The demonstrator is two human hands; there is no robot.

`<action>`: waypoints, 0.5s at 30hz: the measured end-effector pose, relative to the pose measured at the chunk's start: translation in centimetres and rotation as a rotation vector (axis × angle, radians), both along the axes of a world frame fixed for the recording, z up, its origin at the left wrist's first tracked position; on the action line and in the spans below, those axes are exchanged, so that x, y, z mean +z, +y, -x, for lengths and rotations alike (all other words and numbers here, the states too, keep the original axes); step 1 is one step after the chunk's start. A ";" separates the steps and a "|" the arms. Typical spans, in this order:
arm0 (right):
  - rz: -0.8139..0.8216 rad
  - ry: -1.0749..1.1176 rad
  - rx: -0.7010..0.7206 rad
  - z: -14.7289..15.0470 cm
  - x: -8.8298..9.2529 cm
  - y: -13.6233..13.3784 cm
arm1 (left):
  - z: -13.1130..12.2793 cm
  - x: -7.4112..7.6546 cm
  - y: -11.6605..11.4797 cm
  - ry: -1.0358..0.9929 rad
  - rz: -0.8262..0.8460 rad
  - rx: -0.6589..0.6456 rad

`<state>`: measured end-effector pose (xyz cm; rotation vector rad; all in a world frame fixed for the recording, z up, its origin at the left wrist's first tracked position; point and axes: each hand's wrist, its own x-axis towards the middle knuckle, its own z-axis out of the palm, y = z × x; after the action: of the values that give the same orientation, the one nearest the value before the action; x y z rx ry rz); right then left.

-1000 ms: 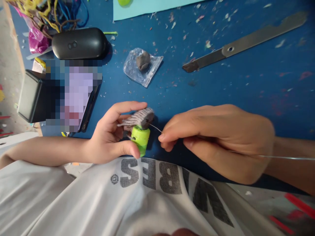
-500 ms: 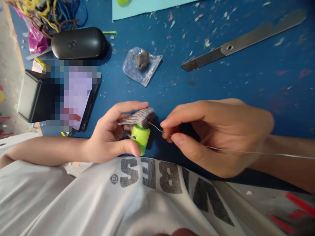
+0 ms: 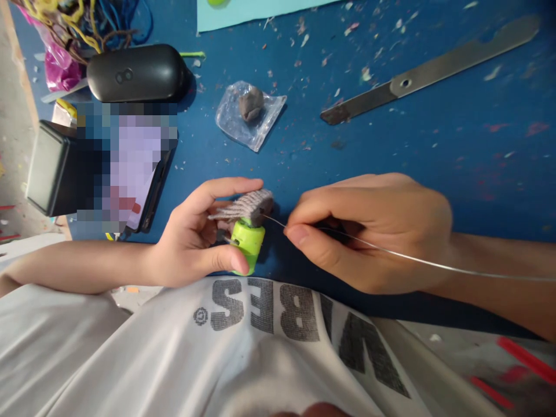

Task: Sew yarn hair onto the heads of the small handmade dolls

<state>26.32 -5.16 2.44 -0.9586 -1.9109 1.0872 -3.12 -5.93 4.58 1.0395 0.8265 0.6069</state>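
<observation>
My left hand (image 3: 189, 234) is closed around a small figure. Its body is a lime-green cylinder (image 3: 248, 238), topped by a dark grey head with strands of grey yarn hair (image 3: 243, 205). The forefinger rests on the hair, the thumb on the green body. My right hand (image 3: 377, 229) pinches a thin silvery wire (image 3: 417, 263) between thumb and forefinger, just right of the figure. The wire's near end meets the dark face of the head; whether it enters is too small to tell. Its long tail runs over the right palm and off the right edge.
Above the hands lies a clear plastic bag (image 3: 230, 116) with a grey lump (image 3: 251, 104). A metal blade (image 3: 434, 72) lies at upper right. At left are a black case (image 3: 136, 73), a blurred-out phone (image 3: 134, 145), a dark box (image 3: 47, 168) and yarn (image 3: 82, 23). Scraps dot the blue table (image 3: 304, 156).
My right hand has shifted slightly left and its thumb has closed against the forefinger on the wire. The wire's tail bows higher across the palm. My left hand and the figure stay nearly still.
</observation>
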 end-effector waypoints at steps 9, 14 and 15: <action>0.045 -0.056 0.167 -0.1 0.4 0.9 | -0.2 -4.0 0.6 -0.165 -0.247 -0.062; 0.105 -0.017 0.189 0.1 0.0 0.8 | -0.1 -1.8 0.1 0.015 -0.110 -0.022; 0.129 -0.014 0.194 0.2 -0.1 0.7 | -0.2 -1.2 0.0 0.049 -0.076 -0.010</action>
<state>26.15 -4.44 2.38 -0.8649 -1.9975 1.3330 -2.96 -5.95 3.35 1.1308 0.8465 0.6101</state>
